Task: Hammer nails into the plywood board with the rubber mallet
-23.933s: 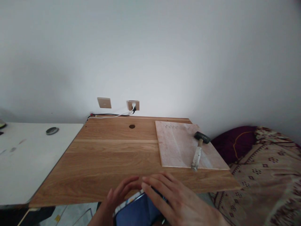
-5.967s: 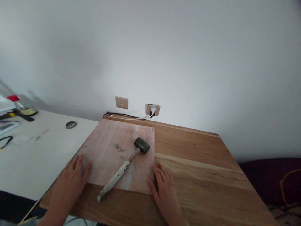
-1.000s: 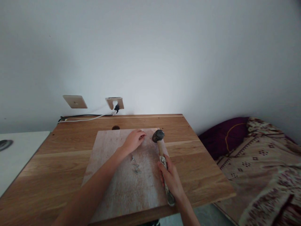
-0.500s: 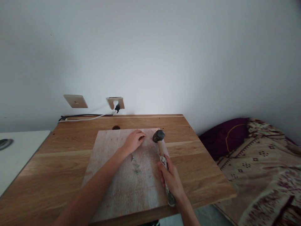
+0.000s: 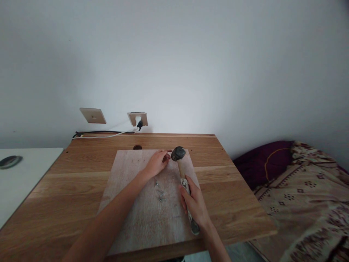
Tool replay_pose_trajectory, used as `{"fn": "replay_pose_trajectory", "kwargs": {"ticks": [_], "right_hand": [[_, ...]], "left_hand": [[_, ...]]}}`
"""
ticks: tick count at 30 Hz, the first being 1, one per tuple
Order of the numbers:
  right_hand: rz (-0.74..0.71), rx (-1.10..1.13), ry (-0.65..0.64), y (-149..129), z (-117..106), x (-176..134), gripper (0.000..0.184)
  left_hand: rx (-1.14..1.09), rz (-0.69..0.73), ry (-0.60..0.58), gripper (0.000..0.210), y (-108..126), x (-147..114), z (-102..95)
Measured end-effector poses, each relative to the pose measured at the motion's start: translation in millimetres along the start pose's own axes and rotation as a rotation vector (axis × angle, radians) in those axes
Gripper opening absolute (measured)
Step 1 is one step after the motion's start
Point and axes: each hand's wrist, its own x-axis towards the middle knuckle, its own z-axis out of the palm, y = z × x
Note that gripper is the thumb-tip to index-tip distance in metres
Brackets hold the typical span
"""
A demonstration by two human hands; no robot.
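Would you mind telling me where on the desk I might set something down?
Bare wood lies left of the board, up to the white table, and right of it toward the desk edge. It is crowded on the board: left hand, right hand gripping the hammer, loose nails between.

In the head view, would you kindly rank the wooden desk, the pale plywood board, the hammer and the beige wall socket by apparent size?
1. Brown wooden desk
2. Pale plywood board
3. Wooden-handled hammer, gripped by the right hand
4. Beige wall socket, though it is farthest away, which shrinks it.
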Motion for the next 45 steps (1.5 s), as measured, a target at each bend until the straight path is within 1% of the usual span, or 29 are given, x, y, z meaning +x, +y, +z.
{"fn": "replay_pose_trajectory", "kwargs": {"ticks": [3, 4, 5, 6, 7, 9, 10, 11, 13, 16, 18, 22, 24, 26, 27, 29, 32, 33, 35, 37, 39, 45], "right_hand": [[0.013, -0.06, -0.043, -4, 4, 3, 0.057], [0.013, -0.076, -0.05, -5, 5, 4, 0.057], [0.009, -0.088, -0.051, -5, 6, 5, 0.057], [0.006, -0.097, -0.05, -5, 6, 5, 0.058], [0.004, -0.1, -0.049, -5, 6, 5, 0.059], [0.007, -0.091, -0.046, -5, 6, 3, 0.062], [0.014, -0.079, -0.044, -4, 6, 2, 0.063], [0.021, -0.066, -0.041, -3, 5, 0, 0.064], [0.036, -0.043, -0.033, 1, 3, -6, 0.063], [0.064, -0.022, -0.018, 10, -1, -16, 0.063], [0.073, -0.028, -0.007, 14, -5, -24, 0.063], [0.084, -0.027, 0.011, 15, -13, -38, 0.067], [0.112, -0.011, 0.026, 14, -15, -42, 0.072], [0.128, -0.007, 0.029, 14, -17, -44, 0.074], [0.131, -0.01, 0.026, 14, -17, -45, 0.074], [0.136, -0.019, 0.015, 15, -18, -44, 0.073], [0.129, -0.029, 0.0, 17, -20, -43, 0.071], [0.119, -0.035, -0.003, 18, -21, -43, 0.07], [0.102, -0.049, -0.002, 20, -24, -45, 0.069], [0.098, -0.051, -0.002, 23, -27, -48, 0.07], [0.103, -0.038, -0.008, 27, -29, -53, 0.071], [0.082, -0.051, 0.008, 38, -35, -65, 0.067]], "left_hand": [[0.024, -0.026, 0.061, 0.038, 7, -3, -9.4], [0.041, -0.028, 0.072, 0.035, 10, -6, -15.1], [0.061, -0.024, 0.058, 0.031, 14, -11, -21.9], [0.081, -0.011, 0.008, 0.026, 18, -17, -29.5], [0.104, 0.01, -0.076, 0.021, 23, -24, -37.4], [0.167, 0.046, -0.281, 0.016, 32, -40, -52.4], [0.213, 0.044, -0.358, 0.015, 37, -48, -58.6], [0.262, 0.03, -0.411, 0.016, 41, -56, -63.5], [0.341, -0.022, -0.449, 0.017, 49, -69, -68.8], [0.364, -0.082, -0.458, 0.018, 56, -80, -67.4], [0.352, -0.101, -0.448, 0.018, 57, -83, -63.2], [0.349, -0.091, -0.415, 0.02, 55, -88, -56.8], [0.34, -0.085, -0.402, 0.02, 53, -86, -56.7], [0.309, -0.074, -0.361, 0.019, 51, -80, -57.3], [0.284, -0.066, -0.322, 0.019, 49, -74, -57.1], [0.22, -0.052, -0.207, 0.019, 43, -58, -54.5], [0.107, -0.09, -0.033, 0.02, 27, -33, -43.3], [0.073, -0.108, 0.005, 0.02, 22, -26, -38.2], [0.016, -0.123, 0.046, 0.02, 12, -18, -28.1], [-0.009, -0.115, 0.059, 0.018, 7, -18, -20.5], [-0.008, -0.116, 0.058, 0.017, 7, -24, -16.6], [0.014, -0.155, 0.071, 0.014, 18, -42, -15.1]]}}
